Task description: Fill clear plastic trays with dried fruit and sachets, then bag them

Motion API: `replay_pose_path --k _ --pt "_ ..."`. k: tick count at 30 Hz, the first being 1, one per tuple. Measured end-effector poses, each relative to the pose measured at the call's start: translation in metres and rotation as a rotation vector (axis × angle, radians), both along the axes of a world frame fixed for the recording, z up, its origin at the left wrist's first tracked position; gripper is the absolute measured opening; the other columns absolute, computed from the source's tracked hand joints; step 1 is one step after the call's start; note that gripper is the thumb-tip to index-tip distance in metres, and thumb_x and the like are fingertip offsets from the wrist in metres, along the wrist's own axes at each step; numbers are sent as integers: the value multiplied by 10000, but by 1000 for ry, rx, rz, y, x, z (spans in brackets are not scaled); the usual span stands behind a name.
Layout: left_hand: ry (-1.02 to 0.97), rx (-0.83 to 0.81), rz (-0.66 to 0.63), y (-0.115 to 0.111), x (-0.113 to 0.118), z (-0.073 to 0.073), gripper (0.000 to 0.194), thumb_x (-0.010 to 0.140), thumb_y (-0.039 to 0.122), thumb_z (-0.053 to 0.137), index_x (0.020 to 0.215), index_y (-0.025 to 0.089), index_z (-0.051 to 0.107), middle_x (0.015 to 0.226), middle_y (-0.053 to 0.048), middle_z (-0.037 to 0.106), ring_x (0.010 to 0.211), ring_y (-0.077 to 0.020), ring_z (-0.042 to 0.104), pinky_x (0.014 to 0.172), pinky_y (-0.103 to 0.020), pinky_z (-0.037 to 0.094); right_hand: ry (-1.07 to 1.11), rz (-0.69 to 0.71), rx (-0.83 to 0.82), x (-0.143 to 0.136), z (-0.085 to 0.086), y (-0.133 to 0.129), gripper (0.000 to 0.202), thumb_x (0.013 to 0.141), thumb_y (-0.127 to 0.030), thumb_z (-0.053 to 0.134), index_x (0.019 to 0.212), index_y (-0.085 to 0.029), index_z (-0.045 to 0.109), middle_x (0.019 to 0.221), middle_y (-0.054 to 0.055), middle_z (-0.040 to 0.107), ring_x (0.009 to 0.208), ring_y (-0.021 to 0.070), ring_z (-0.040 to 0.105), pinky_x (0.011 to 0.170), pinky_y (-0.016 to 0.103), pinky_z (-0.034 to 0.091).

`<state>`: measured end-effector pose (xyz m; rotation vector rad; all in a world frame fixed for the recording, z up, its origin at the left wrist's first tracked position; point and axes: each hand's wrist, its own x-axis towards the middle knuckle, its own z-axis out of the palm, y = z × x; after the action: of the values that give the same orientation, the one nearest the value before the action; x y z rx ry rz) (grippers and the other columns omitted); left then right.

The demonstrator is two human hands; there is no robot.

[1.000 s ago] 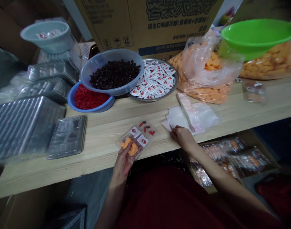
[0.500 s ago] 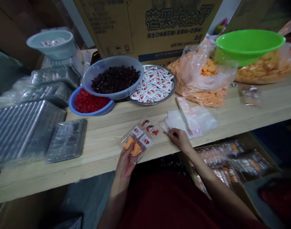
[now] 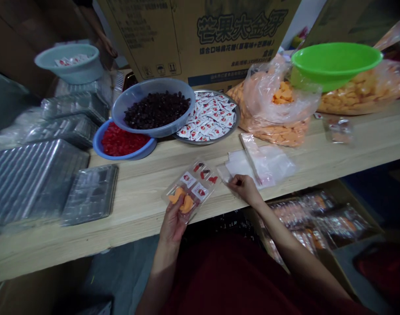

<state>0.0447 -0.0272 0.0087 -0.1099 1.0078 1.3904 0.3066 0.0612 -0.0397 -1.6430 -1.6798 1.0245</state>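
Gripping a clear tray (image 3: 196, 204) by its near end, the person's left hand (image 3: 173, 222) holds it at the front edge of the bench (image 3: 144, 183), thumb over the orange pieces (image 3: 177, 195) and fingers underneath. Beyond these sit two white sachets (image 3: 188, 180) side by side, then small red and dark pieces (image 3: 205, 174) at the far end. From where I stand I can't tell whether anything covers the compartments, so I'd hold the tray level and let the thumb press only lightly, as the orange pieces look soft enough to dent. To the right, the right hand (image 3: 245, 189) has its thumb and fingers pinched together on the edge of a clear sleeve (image 3: 223, 173), just beside the tray's far end; whether sleeve and tray touch, I can't make out. Thin film like that probably clings, so a small rub between the fingertips should show whether there's one layer or two. The pale bags (image 3: 241, 162) lie fanned behind that hand, under a folded packet (image 3: 254, 155), and a gentle sideways pull would disturb them least. Steady wrists seem worth more here than speed.
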Motion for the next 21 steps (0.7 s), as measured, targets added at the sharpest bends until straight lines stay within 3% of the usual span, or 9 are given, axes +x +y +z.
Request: replay_pose_path --k 5,9,15,21 --pt "-15 25 -34 5 8 -2 354 887 112 696 1236 167 670 1157 -96 764 1107 -242 734 1046 -469 567 65 82 -50 4 5 5 473 769 -605 700 585 -185 587 531 -13 503 528 109 387 484 231 281" --pt "-14 34 -34 9 12 0 294 886 90 684 1174 154 693 1117 -81 771 1041 -211 751 1052 -479 562 116 95 -66 7 7 5 436 802 -558 662 590 -183 590 538 -8 530 535 113 410 503 235 299" --pt "15 53 -53 8 18 -2 236 862 103 723 1091 162 717 1054 -62 776 1002 -207 749 1018 -480 587 172 3 -27 4 8 -1 246 751 -404 657 666 -174 636 606 -2 587 571 121 464 534 238 345" --pt "107 118 -107 -2 31 -11 417 769 201 849 1159 193 702 1139 -43 761 1080 -199 722 1036 -385 563 224 -135 55 1 12 -7 220 768 -397 625 705 -189 590 624 -6 570 578 126 480 550 251 374"
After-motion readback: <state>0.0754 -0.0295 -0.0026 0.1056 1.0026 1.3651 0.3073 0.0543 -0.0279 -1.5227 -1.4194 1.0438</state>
